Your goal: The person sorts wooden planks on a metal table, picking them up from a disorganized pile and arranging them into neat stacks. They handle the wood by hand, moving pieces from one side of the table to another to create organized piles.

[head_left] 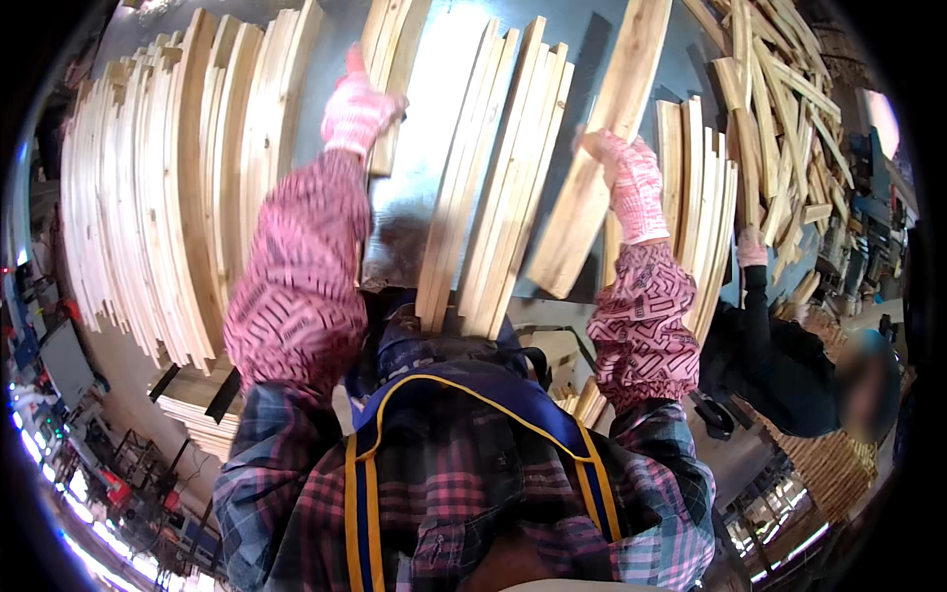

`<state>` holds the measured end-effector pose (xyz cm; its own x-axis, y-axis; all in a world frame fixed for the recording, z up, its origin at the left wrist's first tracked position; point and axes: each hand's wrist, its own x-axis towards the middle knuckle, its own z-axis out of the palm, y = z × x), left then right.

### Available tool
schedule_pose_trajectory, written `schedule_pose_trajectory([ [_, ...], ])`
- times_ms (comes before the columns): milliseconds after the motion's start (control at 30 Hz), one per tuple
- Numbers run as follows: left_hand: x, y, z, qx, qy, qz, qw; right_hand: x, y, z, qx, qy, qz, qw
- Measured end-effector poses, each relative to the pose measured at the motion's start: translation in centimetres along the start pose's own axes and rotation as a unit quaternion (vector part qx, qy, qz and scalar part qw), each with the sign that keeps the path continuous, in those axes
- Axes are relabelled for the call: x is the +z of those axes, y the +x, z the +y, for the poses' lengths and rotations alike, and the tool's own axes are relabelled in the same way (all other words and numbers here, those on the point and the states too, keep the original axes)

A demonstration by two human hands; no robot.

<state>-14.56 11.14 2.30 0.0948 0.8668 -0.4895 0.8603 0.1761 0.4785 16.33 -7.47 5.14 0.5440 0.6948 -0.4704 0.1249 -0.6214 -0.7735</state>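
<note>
A wide pale board (586, 192) is lying slantwise above the metal table (395, 237), its long axis running from upper right to lower left. The right hand (631, 178), clearly the nearer one, is gripping its right edge near mid-length, fingers curling over the upper face; the board is extending leftward from them. The left hand (361, 113) is resting against another board group (397, 44), one digit pointing away; whether it is gripping cannot be told. Narrow strips (513, 178) are standing between both hands. Farther right, a co-worker's gloved hand (753, 249) is showing beside loose offcuts (779, 128).
</note>
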Motion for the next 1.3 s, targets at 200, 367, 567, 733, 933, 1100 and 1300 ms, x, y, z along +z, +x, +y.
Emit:
schedule_pose_trajectory([
  [200,-2.1,-9.8,-5.7,-0.043,0.084,-0.008,0.996,16.0,-4.9,-5.9,-0.093,0.040,0.002,0.995],
  [367,1.8,-12.6,-12.3,0.004,0.087,0.018,0.996,25.1,-5.6,-3.7,0.000,-0.101,-0.188,0.977],
  [567,0.5,-10.1,-5.3,-0.179,0.098,-0.052,0.977,15.5,-8.6,-1.8,-0.181,-0.155,0.121,0.964],
  [733,1.7,-12.3,-5.8,-0.124,0.030,-0.073,0.989,6.8,-4.1,8.3,0.094,-0.113,0.046,0.988],
  [933,1.2,-15.2,-8.9,-0.087,0.102,-0.030,0.991,17.1,-4.9,6.1,0.068,-0.260,-0.010,0.963],
  [1100,-3.8,-21.1,-15.1,-0.094,0.116,0.204,0.968,24.7,-5.7,1.2,-0.087,-0.268,-0.096,0.955],
  [1300,-11.0,-30.3,-18.2,-0.198,-0.187,0.315,0.909,32.2,-8.3,0.5,-0.075,-0.114,-0.217,0.966],
])
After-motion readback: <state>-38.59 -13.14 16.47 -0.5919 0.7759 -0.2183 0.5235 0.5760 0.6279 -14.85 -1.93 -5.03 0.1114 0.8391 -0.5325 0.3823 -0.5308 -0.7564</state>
